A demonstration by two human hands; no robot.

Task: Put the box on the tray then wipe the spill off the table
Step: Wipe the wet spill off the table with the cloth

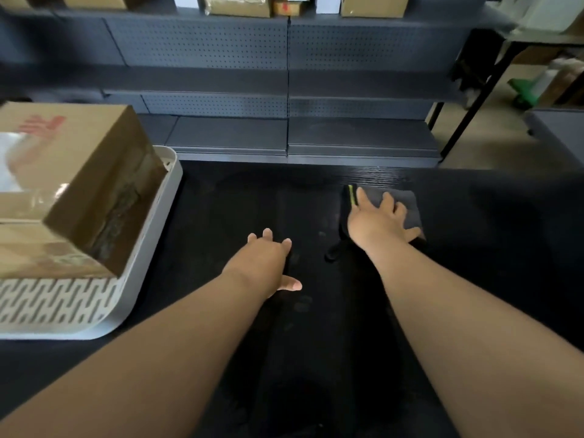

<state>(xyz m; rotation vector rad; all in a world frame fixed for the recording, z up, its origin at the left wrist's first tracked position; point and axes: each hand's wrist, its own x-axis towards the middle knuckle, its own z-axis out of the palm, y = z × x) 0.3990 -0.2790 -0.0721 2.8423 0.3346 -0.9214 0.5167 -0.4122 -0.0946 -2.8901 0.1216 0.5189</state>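
On the white perforated plastic tray (104, 314) we find the brown cardboard box (72, 188) seated; right hand (377, 221) flat on dark folded cloth (407, 203), left hand (268, 260) spread, empty. Next: we wipe the faint spill (301, 303).

Black wood-grain table (474, 235), matte. At left, touching surface: white tray (151, 248) with perforated floor, near table's far edge. Right of centre, flat on surface: dark folded cloth (407, 203) with green stripe. Faint smudges (303, 303) near centre; nature unclear.
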